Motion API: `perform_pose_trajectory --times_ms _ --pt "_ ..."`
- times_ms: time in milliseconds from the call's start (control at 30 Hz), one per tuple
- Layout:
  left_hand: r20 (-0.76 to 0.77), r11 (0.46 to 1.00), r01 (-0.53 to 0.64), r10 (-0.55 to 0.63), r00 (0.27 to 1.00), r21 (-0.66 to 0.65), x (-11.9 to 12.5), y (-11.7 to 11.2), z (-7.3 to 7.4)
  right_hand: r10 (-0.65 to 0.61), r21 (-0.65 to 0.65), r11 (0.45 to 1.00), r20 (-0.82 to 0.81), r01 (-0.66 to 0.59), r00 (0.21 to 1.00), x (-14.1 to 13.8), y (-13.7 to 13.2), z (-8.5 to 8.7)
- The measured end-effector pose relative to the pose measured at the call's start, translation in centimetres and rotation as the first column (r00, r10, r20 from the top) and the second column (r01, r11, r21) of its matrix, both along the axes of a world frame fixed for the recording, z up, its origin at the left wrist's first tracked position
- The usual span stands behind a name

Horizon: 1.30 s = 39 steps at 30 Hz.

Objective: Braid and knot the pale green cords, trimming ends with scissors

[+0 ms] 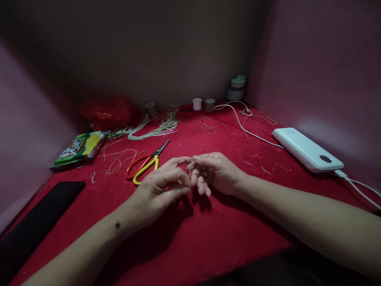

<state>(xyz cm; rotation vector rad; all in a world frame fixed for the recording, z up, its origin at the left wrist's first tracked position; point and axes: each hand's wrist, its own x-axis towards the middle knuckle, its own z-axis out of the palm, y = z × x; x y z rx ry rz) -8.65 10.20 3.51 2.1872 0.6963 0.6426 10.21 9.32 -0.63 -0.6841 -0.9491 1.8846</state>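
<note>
My left hand [165, 184] and my right hand [216, 171] meet above the middle of the red cloth. Between their fingertips runs a short, thin, pale cord [190, 170], with what looks like a small knot near its top. The left thumb and fingers pinch its lower part, while the right thumb and forefinger close on the upper end. Much of the cord is hidden by the fingers. Just beyond my left hand lie scissors [149, 161] with one red and one yellow handle, blades pointing away and slightly apart.
A bundle of pale cords [157, 131] lies behind the scissors, near several thread spools [197, 104]. On the left are a green snack packet [80, 147], a red plastic bag [108, 113] and a black case [44, 216]. A white power bank [306, 150] with cables and a bottle [236, 88] stand right.
</note>
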Motion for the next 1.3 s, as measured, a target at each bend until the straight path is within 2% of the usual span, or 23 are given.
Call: perform_pose_trajectory --times_ms 133,467,667,800,900,967,1067,1133,1200,1300 --pt "-0.003 1.0 0.014 -0.014 1.0 0.002 -0.1 0.1 0.0 -0.019 0.028 0.999 -0.004 0.02 1.0 -0.1 0.0 -0.2" --pt "-0.062 0.998 0.057 -0.055 0.997 0.026 -0.1 0.1 0.1 -0.041 -0.001 0.999 0.032 0.042 0.999 -0.2 0.0 0.0" --pt "-0.057 0.996 0.068 -0.071 0.996 -0.059 -0.3 0.2 0.6 -0.054 0.0 0.999 0.056 0.054 0.997 -0.4 0.0 0.0" --pt "0.041 0.991 0.029 -0.023 0.999 -0.128 -0.2 0.0 0.6 -0.096 0.045 0.995 0.077 0.092 0.992 -0.4 -0.1 0.0" --pt "0.123 0.982 -0.065 0.087 0.989 -0.175 0.0 -0.1 0.3 -0.141 0.06 0.989 0.103 0.135 0.985 -0.4 -0.1 0.0" --pt "0.169 0.948 -0.15 0.203 0.965 -0.28 0.1 -0.1 0.0 -0.166 0.068 0.985 0.127 0.158 0.978 -0.4 -0.1 0.1" --pt "0.165 0.823 -0.227 0.358 0.919 -0.521 0.3 -0.1 -0.4 -0.193 0.077 0.98 0.161 0.183 0.968 -0.5 -0.3 0.4" --pt "0.134 0.745 -0.236 0.399 0.907 -0.624 0.4 0.0 -0.7 -0.202 0.075 0.979 0.177 0.191 0.963 -0.6 -0.5 0.5" --pt "0.111 0.711 -0.231 0.4 0.91 -0.664 0.5 0.0 -0.9 -0.205 0.068 0.978 0.189 0.196 0.96 -0.7 -0.5 0.7" --pt "0.087 0.7 -0.229 0.385 0.919 -0.677 0.7 0.0 -1.1 -0.209 0.066 0.978 0.199 0.199 0.958 -0.8 -0.6 0.8"
